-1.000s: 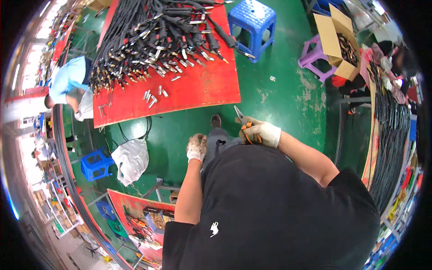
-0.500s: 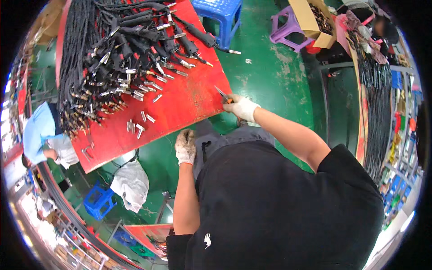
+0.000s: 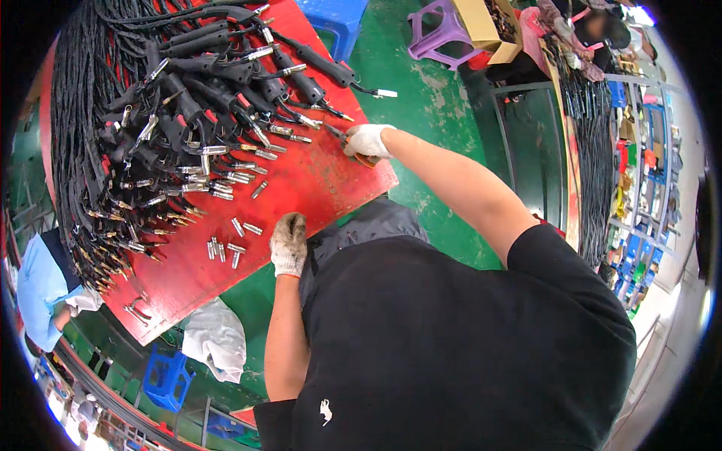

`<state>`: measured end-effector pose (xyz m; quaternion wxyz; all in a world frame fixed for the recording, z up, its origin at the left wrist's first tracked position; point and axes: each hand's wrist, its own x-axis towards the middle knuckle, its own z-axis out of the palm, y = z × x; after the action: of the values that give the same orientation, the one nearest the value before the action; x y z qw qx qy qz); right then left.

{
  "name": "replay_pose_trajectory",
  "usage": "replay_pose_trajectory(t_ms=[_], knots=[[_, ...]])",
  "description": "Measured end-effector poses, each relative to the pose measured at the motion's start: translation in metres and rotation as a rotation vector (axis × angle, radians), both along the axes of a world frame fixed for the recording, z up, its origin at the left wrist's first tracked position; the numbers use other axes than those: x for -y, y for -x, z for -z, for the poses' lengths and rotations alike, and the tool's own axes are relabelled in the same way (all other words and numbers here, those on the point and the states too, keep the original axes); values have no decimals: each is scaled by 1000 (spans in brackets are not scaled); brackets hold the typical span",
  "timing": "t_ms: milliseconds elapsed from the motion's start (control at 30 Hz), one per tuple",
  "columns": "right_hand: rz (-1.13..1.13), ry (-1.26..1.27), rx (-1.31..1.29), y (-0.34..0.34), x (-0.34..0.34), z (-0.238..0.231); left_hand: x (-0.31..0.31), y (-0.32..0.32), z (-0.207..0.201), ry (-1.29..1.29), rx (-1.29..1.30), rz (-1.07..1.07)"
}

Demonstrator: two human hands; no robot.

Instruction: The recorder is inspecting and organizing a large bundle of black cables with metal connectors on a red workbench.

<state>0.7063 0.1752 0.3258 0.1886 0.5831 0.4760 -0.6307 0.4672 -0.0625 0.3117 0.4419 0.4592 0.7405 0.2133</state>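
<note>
My right hand point(image 3: 366, 144), in a white work glove, is closed around pliers point(image 3: 336, 134) with dark jaws and some orange at the grip. The jaws point left toward the metal tips of black welding torches point(image 3: 248, 71) heaped on the red table point(image 3: 323, 180). My left hand point(image 3: 289, 245), in a stained white glove, is at the table's near edge with its fingers curled together; nothing shows in them. Left of it lie several loose silver metal sleeves point(image 3: 235, 255). One more sleeve point(image 3: 259, 189) lies nearer the torches.
Black cables point(image 3: 75, 128) run back from the torches. Small wrench-like tools point(image 3: 137, 308) lie at the table's near left corner, by a person in light blue point(image 3: 41, 282). Around the table are blue stools point(image 3: 167, 379), a white sack point(image 3: 214, 338), a purple stool point(image 3: 438, 34) and a cardboard box point(image 3: 481, 22).
My right hand has moved the pliers farther over the table, closer to the torch tips. My left hand has come up to the table edge. The whole view has shifted.
</note>
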Motion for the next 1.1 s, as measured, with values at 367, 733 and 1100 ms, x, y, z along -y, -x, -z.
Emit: replay_pose_trajectory(t_ms=[367,733,1100], knots=[[81,-61,-88,-1,13,9,8,10,-1,6,-22,29],[68,-280,-82,-46,67,-15,-12,-63,-7,-55,-215,203],[-54,-257,-161,-58,68,3,-155,-118,38,56,667,-693]])
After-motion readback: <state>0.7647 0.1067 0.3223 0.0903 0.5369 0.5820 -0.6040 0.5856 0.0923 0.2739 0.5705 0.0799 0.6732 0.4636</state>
